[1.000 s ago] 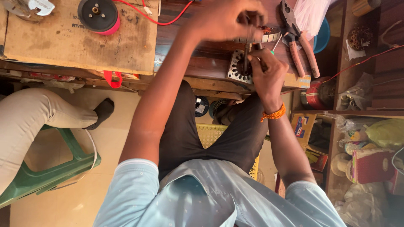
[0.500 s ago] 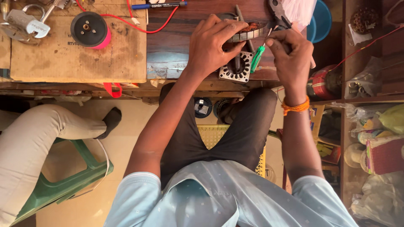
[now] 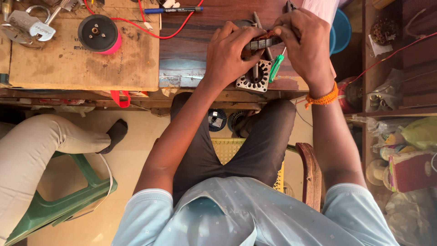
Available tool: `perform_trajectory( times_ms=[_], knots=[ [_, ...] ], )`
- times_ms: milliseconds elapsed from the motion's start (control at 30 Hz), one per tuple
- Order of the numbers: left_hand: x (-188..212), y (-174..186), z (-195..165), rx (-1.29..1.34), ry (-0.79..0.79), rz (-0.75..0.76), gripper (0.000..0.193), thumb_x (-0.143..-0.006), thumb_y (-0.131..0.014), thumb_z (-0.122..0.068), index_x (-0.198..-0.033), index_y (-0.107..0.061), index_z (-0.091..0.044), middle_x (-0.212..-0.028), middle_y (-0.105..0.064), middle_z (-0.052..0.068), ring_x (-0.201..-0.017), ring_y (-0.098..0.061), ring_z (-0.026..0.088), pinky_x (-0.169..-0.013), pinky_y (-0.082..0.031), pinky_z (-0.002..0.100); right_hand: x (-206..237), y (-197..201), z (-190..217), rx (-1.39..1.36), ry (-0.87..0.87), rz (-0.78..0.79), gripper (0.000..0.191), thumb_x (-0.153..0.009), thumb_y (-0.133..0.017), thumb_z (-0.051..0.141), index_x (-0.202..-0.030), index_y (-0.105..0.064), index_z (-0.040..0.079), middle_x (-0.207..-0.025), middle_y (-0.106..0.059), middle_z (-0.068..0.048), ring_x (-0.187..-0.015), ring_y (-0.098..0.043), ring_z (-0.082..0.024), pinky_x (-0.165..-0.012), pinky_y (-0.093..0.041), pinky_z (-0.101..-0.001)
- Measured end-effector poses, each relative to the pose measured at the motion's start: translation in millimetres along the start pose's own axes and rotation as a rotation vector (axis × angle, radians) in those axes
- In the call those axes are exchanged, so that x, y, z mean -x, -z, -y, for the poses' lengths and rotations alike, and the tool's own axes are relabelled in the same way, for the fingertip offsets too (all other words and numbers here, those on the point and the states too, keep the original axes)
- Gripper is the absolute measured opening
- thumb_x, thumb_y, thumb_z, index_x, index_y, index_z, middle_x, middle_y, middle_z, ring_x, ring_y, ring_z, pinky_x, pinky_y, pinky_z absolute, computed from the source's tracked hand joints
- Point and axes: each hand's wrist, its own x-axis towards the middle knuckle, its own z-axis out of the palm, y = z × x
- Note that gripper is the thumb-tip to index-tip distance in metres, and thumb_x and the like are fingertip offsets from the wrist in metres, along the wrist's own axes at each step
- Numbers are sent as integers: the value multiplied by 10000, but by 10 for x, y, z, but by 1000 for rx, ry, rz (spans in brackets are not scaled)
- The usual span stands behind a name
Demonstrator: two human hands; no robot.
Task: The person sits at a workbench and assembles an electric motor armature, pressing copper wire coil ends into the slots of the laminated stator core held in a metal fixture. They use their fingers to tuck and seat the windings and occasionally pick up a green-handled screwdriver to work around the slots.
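Observation:
My left hand point(image 3: 233, 54) grips a small round motor stator point(image 3: 261, 42) with copper windings, held above the wooden workbench point(image 3: 195, 41). My right hand point(image 3: 304, 43) holds the same stator from the right side and also pinches a green-handled screwdriver point(image 3: 276, 68) that points down from the fingers. Directly under the hands a second stator core point(image 3: 255, 81) with slotted steel laminations lies flat on the bench edge. An orange thread band circles my right wrist.
A cardboard sheet point(image 3: 77, 64) on the left carries a black-and-pink spool point(image 3: 98, 33), a red wire point(image 3: 150, 25) and metal clamps point(image 3: 27, 25). A blue pen point(image 3: 173, 9) lies at the back. Another person's leg point(image 3: 54, 146) rests on a green stool. Cluttered shelves point(image 3: 400, 136) stand at the right.
The view has shifted down, so the bench and hands sit lower in the frame. Both hands have closed in on the wound stator, with the green screwdriver now hanging below the right hand.

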Motion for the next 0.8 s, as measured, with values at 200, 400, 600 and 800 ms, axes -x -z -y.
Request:
perform_trajectory(
  times_ms=[200,400,600,800],
  knots=[
    [-85,20,0,134,294,124,446,-886,-826,-447,-1232,-706,-193,-955,-733,38,-884,-679,207,-791,-527,400,-224,-49,-196,60,138,-11,69,-962,-785,-62,-1005,-743,-28,-855,-682,-127,-713,-618,-185,-655,-470,-304],
    [-467,-315,307,340,261,129,448,-807,-825,-282,-1201,-707,-103,-983,-783,68,-768,-723,195,-665,-563,356,-302,-160,-197,88,33,-53,85,-962,-842,-8,-1021,-781,-9,-815,-697,-101,-632,-567,-143,-596,-430,-294],
    [-425,-249,618,726,302,434,141,-960,-786,-88,-1097,-785,-54,-917,-812,24,-815,-707,54,-724,-574,259,-167,-54,33,33,-140,115,140,-969,-872,72,-1012,-762,-4,-735,-637,-90,-604,-520,-110,-552,-377,-287],
    [-391,13,630,642,278,487,149,-930,-754,-84,-1071,-800,-65,-923,-810,27,-815,-721,51,-725,-558,261,40,-37,370,1,-104,74,124,-957,-818,17,-1070,-766,6,-830,-685,-81,-623,-517,-82,-560,-383,-279]
  ],
)
